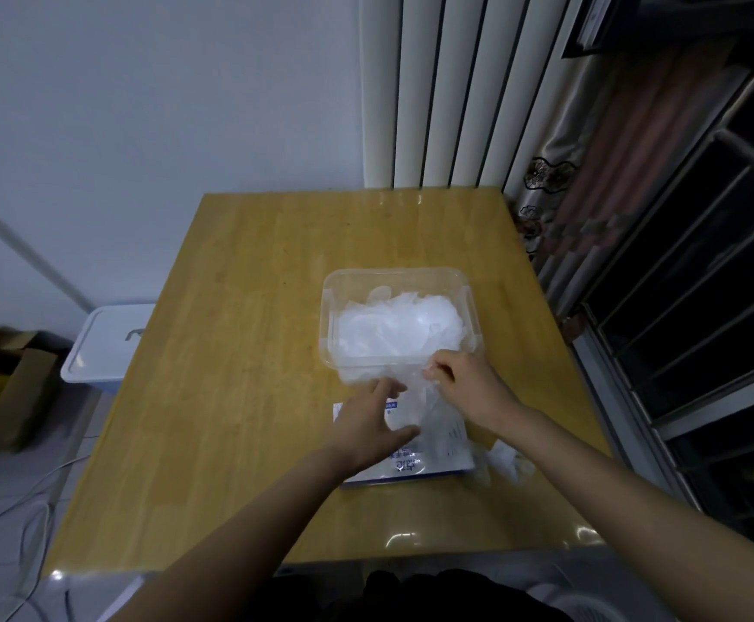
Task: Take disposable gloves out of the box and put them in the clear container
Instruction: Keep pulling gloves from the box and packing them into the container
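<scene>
A clear plastic container [467, 289] stands on the wooden table, holding a heap of translucent white gloves [400, 327]. A flat white and blue glove box [438, 460] lies just in front of it. My right hand [465, 388] pinches a thin glove [420, 401] that stretches from the box up to the container's near rim. My left hand [373, 424] lies over the box with its fingers extended, touching the same glove. One loose glove [507, 462] lies on the table right of the box.
The wooden table [249, 374] has bare surface to the left and back. A white lidded bin [106, 343] and cardboard boxes [3, 383] sit on the floor at left. A radiator and curtain stand behind; dark window frames run along the right.
</scene>
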Motion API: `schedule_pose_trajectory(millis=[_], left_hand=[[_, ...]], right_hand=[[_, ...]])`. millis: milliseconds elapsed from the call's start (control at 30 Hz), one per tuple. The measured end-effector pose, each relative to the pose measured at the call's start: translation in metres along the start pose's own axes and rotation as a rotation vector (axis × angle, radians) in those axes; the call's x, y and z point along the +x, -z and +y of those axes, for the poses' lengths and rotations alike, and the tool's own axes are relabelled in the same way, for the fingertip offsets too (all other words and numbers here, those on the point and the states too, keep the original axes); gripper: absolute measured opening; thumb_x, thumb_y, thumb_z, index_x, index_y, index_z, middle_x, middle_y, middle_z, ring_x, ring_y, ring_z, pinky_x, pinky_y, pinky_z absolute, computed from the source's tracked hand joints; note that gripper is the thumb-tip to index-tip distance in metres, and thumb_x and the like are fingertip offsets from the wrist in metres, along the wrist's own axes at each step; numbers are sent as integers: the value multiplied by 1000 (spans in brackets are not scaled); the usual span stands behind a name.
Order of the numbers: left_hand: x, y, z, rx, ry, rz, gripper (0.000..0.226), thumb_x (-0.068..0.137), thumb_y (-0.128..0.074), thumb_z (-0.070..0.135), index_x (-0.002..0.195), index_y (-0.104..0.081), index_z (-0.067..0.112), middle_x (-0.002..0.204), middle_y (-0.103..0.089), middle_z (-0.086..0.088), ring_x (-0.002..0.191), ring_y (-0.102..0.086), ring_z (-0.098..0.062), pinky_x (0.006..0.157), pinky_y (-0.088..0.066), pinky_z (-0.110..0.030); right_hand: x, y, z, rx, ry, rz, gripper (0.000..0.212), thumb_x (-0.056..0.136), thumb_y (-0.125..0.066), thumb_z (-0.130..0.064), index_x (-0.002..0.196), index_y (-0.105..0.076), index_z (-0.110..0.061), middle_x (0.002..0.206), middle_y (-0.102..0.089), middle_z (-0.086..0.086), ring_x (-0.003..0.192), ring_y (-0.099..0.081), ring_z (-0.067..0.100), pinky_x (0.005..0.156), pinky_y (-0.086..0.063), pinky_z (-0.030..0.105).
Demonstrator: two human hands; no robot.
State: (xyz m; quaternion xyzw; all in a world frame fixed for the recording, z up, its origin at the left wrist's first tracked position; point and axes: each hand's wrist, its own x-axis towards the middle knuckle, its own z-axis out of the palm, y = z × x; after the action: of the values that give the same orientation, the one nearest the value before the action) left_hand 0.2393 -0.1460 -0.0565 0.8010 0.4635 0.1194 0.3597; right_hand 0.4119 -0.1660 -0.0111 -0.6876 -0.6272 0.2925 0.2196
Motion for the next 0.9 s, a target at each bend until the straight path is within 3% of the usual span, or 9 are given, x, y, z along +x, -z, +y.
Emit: schedule_pose_trajectory(millis=[133,233,267,333,433,533,600,733,900], left_hand=[[4,-7,17,-181,-12,125,9,89,-61,13,91,-56,20,84,-57,11,75,-53,-3,70,-44,-17],[5,-6,20,-269,-18,163,22,89,-56,3,80,-52,22,73,-56,10,65,-51,-5,60,-41,-13],[4,-6,19,-297,-20,167,25,88,-57,1,79,-51,23,73,-56,7,65,-51,-6,60,-42,-15],[4,-6,19,-308,-23,169,32,85,-55,-4,78,-45,25,73,-55,7,64,-49,-5,60,-41,-16],[3,-7,13,-227,-39,141,21,86,-56,-1,81,-46,18,71,-49,9,63,-45,-5,60,-37,-12],[0,-7,2,-73,-87,121,13,88,-52,-1,89,-54,12,81,-52,6,71,-48,-11,61,-34,-13],[-2,-5,-8,74,-94,34,24,87,-51,-2,105,-61,10,100,-56,-2,87,-55,-19,69,-37,-17],[-5,-4,-23,330,-73,-208,43,88,-58,8,129,-53,19,118,-49,-5,107,-55,-24,84,-40,-25],[-8,-5,-10,189,-77,-26,31,92,-51,6,121,-49,16,124,-48,-4,102,-55,-22,81,-48,-29]], right_hand=[[-7,-8,5,81,7,-134,11,90,-55,-4,87,-55,-14,84,-60,0,79,-56,10,69,-44,24],[-14,-8,6,156,-27,-213,31,92,-58,-14,117,-46,-28,98,-61,-2,84,-60,3,64,-45,13],[-15,-9,5,160,-22,-205,29,92,-59,-16,115,-47,-30,91,-60,-4,76,-58,-1,59,-43,12],[-14,-9,5,126,5,-170,19,91,-59,-12,83,-54,-28,70,-54,-10,59,-51,-8,54,-37,11],[-9,-7,4,58,-18,-90,42,89,-53,-1,61,-50,-31,60,-50,-13,54,-46,-3,55,-35,11],[-4,-6,12,72,-87,-35,29,94,-49,-3,71,-54,-19,68,-53,-9,61,-49,1,57,-41,12],[-2,-4,18,138,-168,10,18,99,-44,-12,84,-53,-10,76,-54,-2,68,-54,9,63,-52,22],[-1,-2,20,250,-246,25,18,101,-41,-16,84,-43,-11,79,-51,4,68,-55,15,65,-53,31],[-4,-9,17,263,-249,-40,21,101,-40,-20,80,-39,-18,82,-53,4,74,-57,13,65,-52,26]])
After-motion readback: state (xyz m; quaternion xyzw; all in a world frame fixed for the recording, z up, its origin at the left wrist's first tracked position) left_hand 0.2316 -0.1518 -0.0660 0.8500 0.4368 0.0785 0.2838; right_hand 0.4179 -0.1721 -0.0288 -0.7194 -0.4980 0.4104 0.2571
